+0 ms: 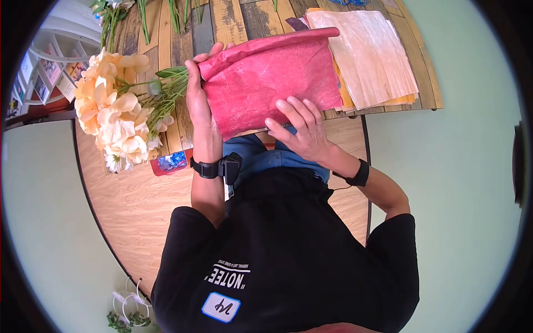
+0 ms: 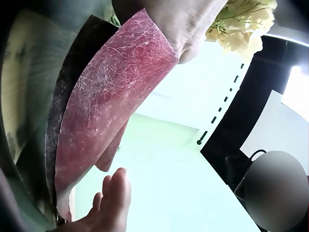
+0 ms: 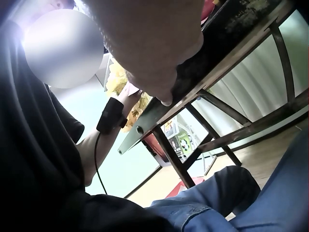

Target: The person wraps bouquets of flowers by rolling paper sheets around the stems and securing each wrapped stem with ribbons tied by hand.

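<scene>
A bouquet of peach and white flowers [image 1: 114,114] lies sideways, its blooms to the left and its green stems [image 1: 175,86] running into a sheet of crinkled red wrapping paper [image 1: 266,80]. My left hand [image 1: 201,105] grips the bouquet where stems and paper meet, thumb in front and fingertips showing over the top edge. The paper's upper edge is rolled over. My right hand [image 1: 305,129] rests its extended fingers against the paper's lower right part. In the left wrist view the red paper [image 2: 111,92] spans between both hands. The stem ends are hidden inside the paper.
A wooden plank table [image 1: 230,22] lies beyond the hands. A stack of pale pink and orange paper sheets [image 1: 366,61] sits at its right. More flower stems [image 1: 175,14] lie along the back. A white rack [image 1: 47,61] stands left; a red box with blue contents [image 1: 171,162] is below the table edge.
</scene>
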A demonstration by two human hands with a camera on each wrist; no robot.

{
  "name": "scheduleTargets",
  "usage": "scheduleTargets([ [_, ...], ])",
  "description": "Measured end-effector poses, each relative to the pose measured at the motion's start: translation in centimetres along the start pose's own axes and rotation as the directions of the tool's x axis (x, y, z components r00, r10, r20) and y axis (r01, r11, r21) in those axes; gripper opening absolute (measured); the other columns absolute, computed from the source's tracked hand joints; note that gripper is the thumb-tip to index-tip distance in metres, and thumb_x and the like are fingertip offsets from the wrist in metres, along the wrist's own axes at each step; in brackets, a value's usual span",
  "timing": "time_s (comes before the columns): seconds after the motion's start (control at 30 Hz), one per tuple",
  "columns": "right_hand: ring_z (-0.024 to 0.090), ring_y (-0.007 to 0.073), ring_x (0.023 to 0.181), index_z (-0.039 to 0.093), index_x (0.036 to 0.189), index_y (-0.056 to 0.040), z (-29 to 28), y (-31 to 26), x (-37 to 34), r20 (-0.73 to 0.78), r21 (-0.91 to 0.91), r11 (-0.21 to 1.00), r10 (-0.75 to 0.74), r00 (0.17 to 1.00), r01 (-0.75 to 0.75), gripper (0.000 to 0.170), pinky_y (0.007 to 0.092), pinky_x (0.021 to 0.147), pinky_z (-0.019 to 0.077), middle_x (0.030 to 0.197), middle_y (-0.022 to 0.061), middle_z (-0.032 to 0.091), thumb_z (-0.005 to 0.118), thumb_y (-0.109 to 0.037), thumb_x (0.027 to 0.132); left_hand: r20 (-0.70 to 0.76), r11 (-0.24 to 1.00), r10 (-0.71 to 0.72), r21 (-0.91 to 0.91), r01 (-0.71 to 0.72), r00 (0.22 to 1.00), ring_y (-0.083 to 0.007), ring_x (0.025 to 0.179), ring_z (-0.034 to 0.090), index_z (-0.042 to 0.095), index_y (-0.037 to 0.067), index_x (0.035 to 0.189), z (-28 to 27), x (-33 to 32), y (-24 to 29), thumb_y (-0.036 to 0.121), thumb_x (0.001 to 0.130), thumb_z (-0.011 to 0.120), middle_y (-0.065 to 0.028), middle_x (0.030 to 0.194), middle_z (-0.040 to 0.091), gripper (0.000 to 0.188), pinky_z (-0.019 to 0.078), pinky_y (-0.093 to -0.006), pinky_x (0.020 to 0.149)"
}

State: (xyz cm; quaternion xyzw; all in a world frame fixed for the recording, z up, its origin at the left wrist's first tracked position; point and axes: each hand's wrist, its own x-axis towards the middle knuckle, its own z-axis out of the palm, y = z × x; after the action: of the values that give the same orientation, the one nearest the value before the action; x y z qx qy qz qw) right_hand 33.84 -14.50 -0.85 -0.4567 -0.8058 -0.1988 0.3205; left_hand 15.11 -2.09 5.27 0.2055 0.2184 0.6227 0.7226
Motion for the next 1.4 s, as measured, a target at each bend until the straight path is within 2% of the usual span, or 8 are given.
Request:
scheduleTargets([
  [0.1, 0.045, 0.0258, 0.136, 0.056, 0.137, -0.0266, -0.1, 0.2, -0.1, 0.004, 0.037, 0.999, 0.023, 1.000, -0.023, 0.045, 0.0435, 0.116, 0.0321, 0.148, 0.0083, 0.048, 0.064, -0.028, 0.093, -0.027, 1.000, -0.019, -0.021, 0.019, 0.999, -0.0385, 0.134, 0.050, 0.052, 0.008, 0.113, 0.3, -0.2, 0.2, 0.044, 0.107, 0.040, -0.0208, 0.136, 0.057, 0.038, 0.0436, -0.0551, 0.112],
  [0.2, 0.047, 0.0326, 0.133, 0.054, 0.137, -0.0230, -0.2, 0.5, 0.2, -0.047, 0.080, 0.997, -0.002, 0.999, 0.005, 0.066, 0.0483, 0.113, 0.0337, 0.145, 0.0126, 0.048, 0.084, -0.035, 0.079, -0.043, 0.999, -0.044, -0.031, 0.042, 0.998, -0.0384, 0.134, 0.051, 0.052, 0.008, 0.114, 0.1, -0.1, 0.4, 0.042, 0.107, 0.042, -0.0204, 0.137, 0.057, 0.036, 0.0440, -0.0549, 0.112],
  [0.3, 0.046, 0.0342, 0.133, 0.054, 0.137, -0.0225, 0.1, 1.1, 0.2, -0.077, 0.124, 0.992, 0.049, 0.996, -0.039, 0.064, 0.0489, 0.113, 0.0333, 0.145, 0.0148, 0.047, 0.083, -0.033, 0.081, -0.052, 0.999, -0.035, -0.023, 0.033, 0.998, -0.0369, 0.133, 0.052, 0.052, 0.008, 0.113, 0.5, -0.4, 0.8, 0.041, 0.107, 0.043, -0.0196, 0.137, 0.058, 0.034, 0.0453, -0.0547, 0.111],
  [0.37, 0.046, 0.0290, 0.134, 0.054, 0.139, -0.0265, 0.5, 1.3, 0.4, -0.140, -0.009, 0.999, 0.051, 0.989, -0.053, 0.048, 0.0452, 0.114, 0.0349, 0.144, 0.0099, 0.050, 0.066, -0.024, 0.093, -0.039, 0.999, -0.025, -0.047, 0.023, 0.999, -0.0362, 0.132, 0.052, 0.052, 0.008, 0.113, 0.7, -0.4, 0.9, 0.040, 0.107, 0.044, -0.0196, 0.138, 0.058, 0.034, 0.0460, -0.0546, 0.110],
  [0.7, 0.051, 0.0252, 0.129, 0.066, 0.125, -0.0226, 0.4, 5.0, 2.0, -0.290, -0.073, 0.997, -0.045, 0.956, 0.025, 0.032, 0.0426, 0.112, 0.0365, 0.138, 0.0069, 0.058, 0.061, -0.019, 0.093, 0.003, 0.992, 0.082, -0.100, -0.081, 0.997, -0.0377, 0.133, 0.052, 0.052, 0.008, 0.114, 1.9, -0.6, 0.3, 0.040, 0.107, 0.042, -0.0204, 0.137, 0.058, 0.035, 0.0463, -0.0554, 0.110],
  [1.1, 0.066, 0.0241, 0.092, 0.072, 0.102, -0.0041, -6.0, 6.8, 6.2, -0.120, 0.150, 0.960, -0.218, 0.968, 0.235, 0.027, 0.0389, 0.084, 0.0537, 0.105, 0.0084, 0.069, 0.067, -0.012, 0.077, 0.023, 0.991, 0.121, 0.053, -0.123, 0.992, -0.0394, 0.134, 0.050, 0.051, 0.006, 0.118, 0.8, -1.4, -0.2, 0.042, 0.108, 0.037, -0.0216, 0.134, 0.057, 0.040, 0.0435, -0.0561, 0.112],
  [1.3, 0.067, 0.0289, 0.083, 0.071, 0.099, -0.0024, -8.6, 6.9, 9.4, 0.057, 0.353, 0.935, -0.036, 0.998, 0.013, 0.029, 0.0363, 0.074, 0.0544, 0.092, 0.0113, 0.069, 0.071, 0.001, 0.071, 0.111, 0.996, 0.042, 0.078, -0.051, 0.993, -0.0387, 0.133, 0.051, 0.054, 0.007, 0.119, -0.3, -2.4, 0.4, 0.042, 0.107, 0.038, -0.0200, 0.133, 0.059, 0.040, 0.0448, -0.0555, 0.110],
  [1.4, 0.066, 0.0303, 0.079, 0.071, 0.101, -0.0022, -8.5, 7.6, 10.6, 0.131, 0.431, 0.900, 0.009, 0.991, -0.065, 0.023, 0.0345, 0.073, 0.0537, 0.091, 0.0126, 0.068, 0.071, 0.001, 0.078, 0.170, 0.997, -0.005, 0.070, -0.008, 0.985, -0.0388, 0.133, 0.050, 0.055, 0.007, 0.120, -2.1, -2.2, 0.5, 0.043, 0.106, 0.040, -0.0209, 0.134, 0.059, 0.041, 0.0453, -0.0548, 0.110],
])
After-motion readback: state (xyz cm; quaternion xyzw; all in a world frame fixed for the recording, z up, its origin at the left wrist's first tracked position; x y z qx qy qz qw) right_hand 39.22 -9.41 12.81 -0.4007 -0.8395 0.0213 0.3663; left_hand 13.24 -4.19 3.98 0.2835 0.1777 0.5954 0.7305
